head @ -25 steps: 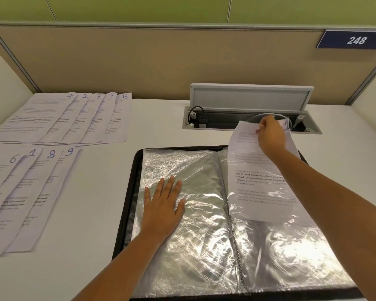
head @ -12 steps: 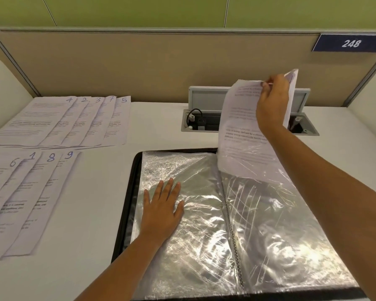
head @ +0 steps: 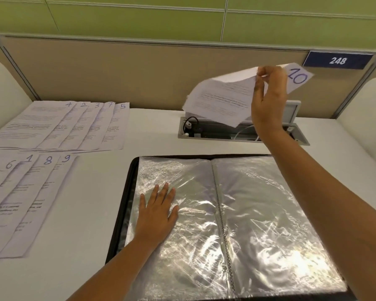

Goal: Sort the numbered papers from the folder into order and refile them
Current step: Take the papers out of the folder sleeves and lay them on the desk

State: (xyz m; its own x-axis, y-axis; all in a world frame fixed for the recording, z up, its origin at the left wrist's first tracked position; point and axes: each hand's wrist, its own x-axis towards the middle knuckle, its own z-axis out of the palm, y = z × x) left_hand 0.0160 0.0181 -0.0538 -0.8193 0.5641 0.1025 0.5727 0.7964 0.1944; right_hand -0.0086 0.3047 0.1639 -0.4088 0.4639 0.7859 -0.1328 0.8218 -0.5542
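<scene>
Nine numbered sheets (head: 52,127) lie fanned at far left. We pinch sheet 10 (head: 226,96) aloft in our right hand (head: 269,92), clear of the folder (head: 258,213); our left hand (head: 156,216) lies flat on its left sleeve. Next, we judge, it joins the rows.

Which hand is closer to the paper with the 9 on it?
Left. The left hand lies flat on the folder's left page, just to the right of the paper marked 9. The right hand is up in the air far to the right, holding the paper marked 10.
</scene>
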